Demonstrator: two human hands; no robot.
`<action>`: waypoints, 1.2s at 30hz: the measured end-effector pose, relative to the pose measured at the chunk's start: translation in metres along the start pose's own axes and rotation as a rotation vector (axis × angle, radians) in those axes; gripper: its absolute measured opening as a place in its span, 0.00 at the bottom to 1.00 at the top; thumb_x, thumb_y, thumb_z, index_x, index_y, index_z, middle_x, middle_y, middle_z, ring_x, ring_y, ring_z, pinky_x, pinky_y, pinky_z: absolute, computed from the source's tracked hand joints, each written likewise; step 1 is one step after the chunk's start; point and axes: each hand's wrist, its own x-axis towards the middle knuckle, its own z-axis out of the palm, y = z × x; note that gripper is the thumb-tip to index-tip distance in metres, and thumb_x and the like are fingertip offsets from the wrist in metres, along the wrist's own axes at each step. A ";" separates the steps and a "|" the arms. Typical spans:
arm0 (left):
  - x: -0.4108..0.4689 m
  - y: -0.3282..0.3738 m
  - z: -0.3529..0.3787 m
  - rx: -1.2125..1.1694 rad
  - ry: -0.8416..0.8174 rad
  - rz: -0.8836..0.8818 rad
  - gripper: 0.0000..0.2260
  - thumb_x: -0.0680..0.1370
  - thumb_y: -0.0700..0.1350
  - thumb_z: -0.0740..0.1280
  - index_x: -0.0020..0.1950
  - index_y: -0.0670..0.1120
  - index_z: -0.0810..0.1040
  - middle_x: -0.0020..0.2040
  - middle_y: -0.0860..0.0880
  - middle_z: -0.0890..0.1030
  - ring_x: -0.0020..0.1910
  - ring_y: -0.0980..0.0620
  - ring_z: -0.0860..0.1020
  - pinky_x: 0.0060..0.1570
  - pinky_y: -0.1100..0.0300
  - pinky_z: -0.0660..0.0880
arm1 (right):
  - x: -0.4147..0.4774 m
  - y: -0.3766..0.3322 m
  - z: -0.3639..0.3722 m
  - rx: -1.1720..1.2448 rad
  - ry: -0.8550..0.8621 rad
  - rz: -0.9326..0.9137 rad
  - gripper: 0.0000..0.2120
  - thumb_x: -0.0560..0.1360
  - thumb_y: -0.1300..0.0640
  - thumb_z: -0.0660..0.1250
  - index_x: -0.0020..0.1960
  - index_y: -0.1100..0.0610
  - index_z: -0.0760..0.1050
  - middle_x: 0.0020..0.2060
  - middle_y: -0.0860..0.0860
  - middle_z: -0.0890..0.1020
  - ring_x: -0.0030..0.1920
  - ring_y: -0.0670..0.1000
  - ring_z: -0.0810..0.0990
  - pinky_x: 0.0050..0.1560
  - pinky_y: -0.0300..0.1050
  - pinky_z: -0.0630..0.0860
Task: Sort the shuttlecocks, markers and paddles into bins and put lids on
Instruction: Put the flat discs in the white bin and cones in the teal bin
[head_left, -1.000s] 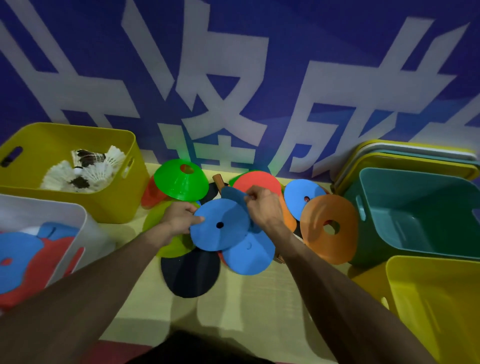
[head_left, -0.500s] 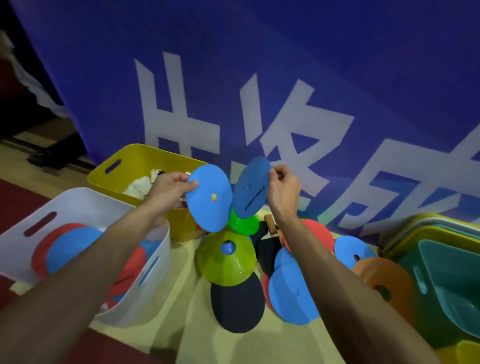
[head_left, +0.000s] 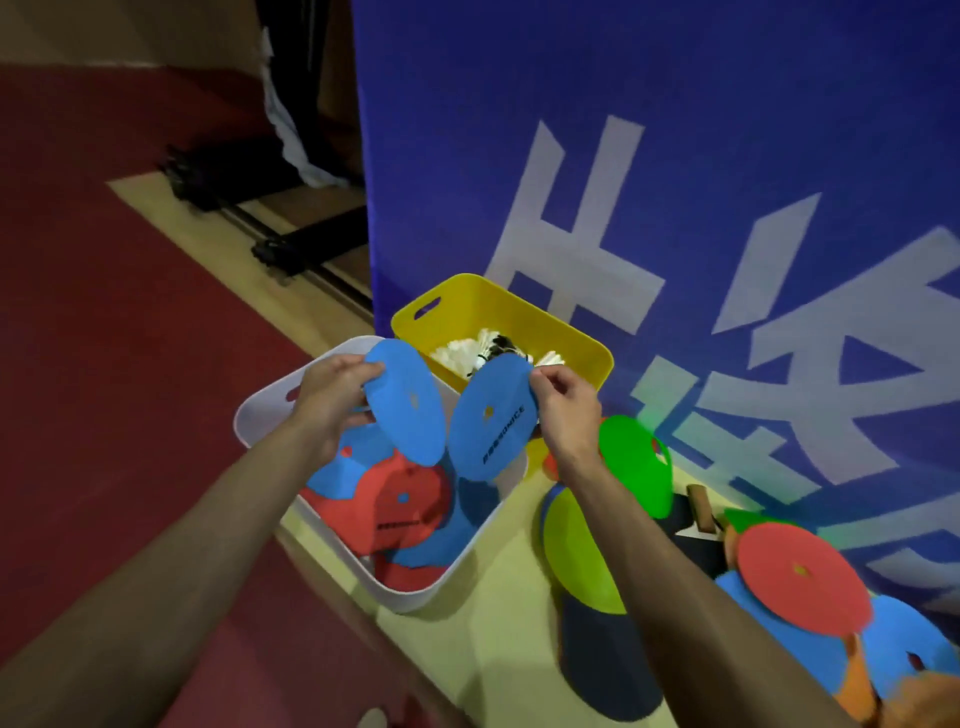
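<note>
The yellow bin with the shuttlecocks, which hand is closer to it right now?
Right. The right hand hovers at the yellow bin's near rim; the left hand is farther left, over the white bin.

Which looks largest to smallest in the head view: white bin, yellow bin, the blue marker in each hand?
1. white bin
2. yellow bin, though farther from the camera
3. Blue marker in left hand and blue marker in right hand look alike; not ranked.

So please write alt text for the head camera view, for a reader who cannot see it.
Two bare hands, left hand and right hand, each hold a blue marker disc above a white bin of red and blue discs; a yellow bin of shuttlecocks stands behind.
</note>
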 end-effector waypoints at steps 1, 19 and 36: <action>0.004 -0.004 -0.009 0.030 0.005 -0.010 0.01 0.76 0.41 0.67 0.47 0.46 0.77 0.43 0.45 0.81 0.37 0.49 0.79 0.36 0.58 0.75 | -0.002 0.001 0.009 -0.018 -0.057 0.014 0.07 0.76 0.54 0.64 0.41 0.50 0.78 0.38 0.50 0.82 0.38 0.51 0.82 0.38 0.56 0.81; 0.059 -0.054 -0.043 1.002 -0.095 0.189 0.14 0.73 0.36 0.65 0.58 0.44 0.76 0.56 0.43 0.79 0.57 0.43 0.77 0.58 0.50 0.74 | -0.011 0.038 0.056 -0.709 -0.403 0.098 0.10 0.71 0.66 0.59 0.46 0.61 0.78 0.37 0.58 0.85 0.39 0.57 0.84 0.44 0.52 0.82; -0.042 -0.053 0.140 0.689 -0.495 0.478 0.08 0.76 0.36 0.65 0.49 0.47 0.79 0.42 0.55 0.79 0.43 0.57 0.77 0.41 0.76 0.70 | -0.035 0.078 -0.093 -0.620 -0.066 0.011 0.10 0.73 0.60 0.62 0.49 0.56 0.81 0.49 0.56 0.84 0.51 0.59 0.80 0.49 0.50 0.78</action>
